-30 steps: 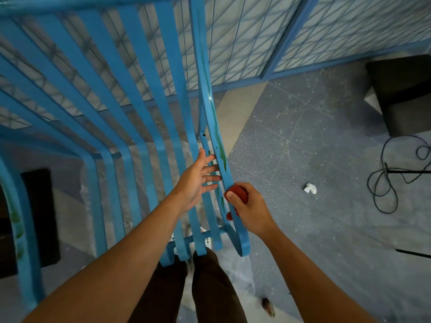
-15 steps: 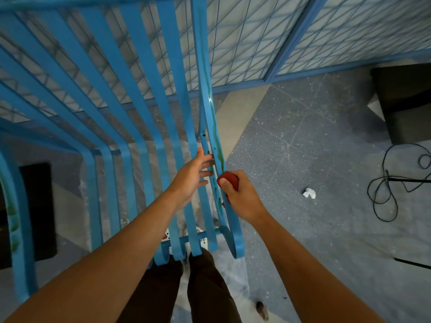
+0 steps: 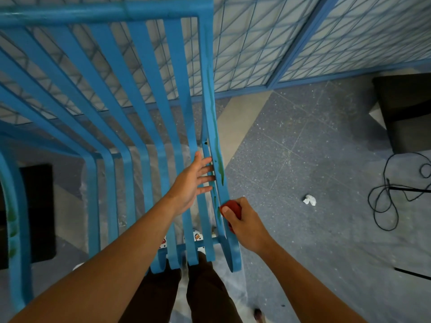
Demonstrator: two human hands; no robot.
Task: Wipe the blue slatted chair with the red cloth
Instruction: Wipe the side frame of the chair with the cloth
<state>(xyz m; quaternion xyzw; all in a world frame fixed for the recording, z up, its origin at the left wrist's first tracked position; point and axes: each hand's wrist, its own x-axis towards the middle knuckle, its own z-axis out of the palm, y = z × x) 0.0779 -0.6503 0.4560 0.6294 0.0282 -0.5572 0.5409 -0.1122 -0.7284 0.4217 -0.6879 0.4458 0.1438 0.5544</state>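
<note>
1. Gripping the red cloth (image 3: 233,209), the right hand (image 3: 247,223) has its grip clenched around the bunched fabric and presses it against the outer edge of the rightmost slat of the blue slatted chair (image 3: 144,108), low down near where that slat curls at its end.
2. Only a small part of the cloth shows between the thumb and the fingers; the rest is hidden inside the fist.
3. The left hand (image 3: 191,183) lies flat with its grip released, fingers (image 3: 206,170) spread and resting against the inner side of the same rightmost slat, higher up than the right hand.
4. A green streak (image 3: 215,145) runs down the rightmost slat and ends just above the cloth.
5. More green smears (image 3: 10,220) show on the curved blue frame at the far left.
6. On the speckled grey floor (image 3: 291,159) to the right lie a crumpled white scrap (image 3: 309,200) and, farther right, a loose black cable (image 3: 384,201).
7. The person's dark trouser legs (image 3: 203,292) stand below the slat ends.
</note>
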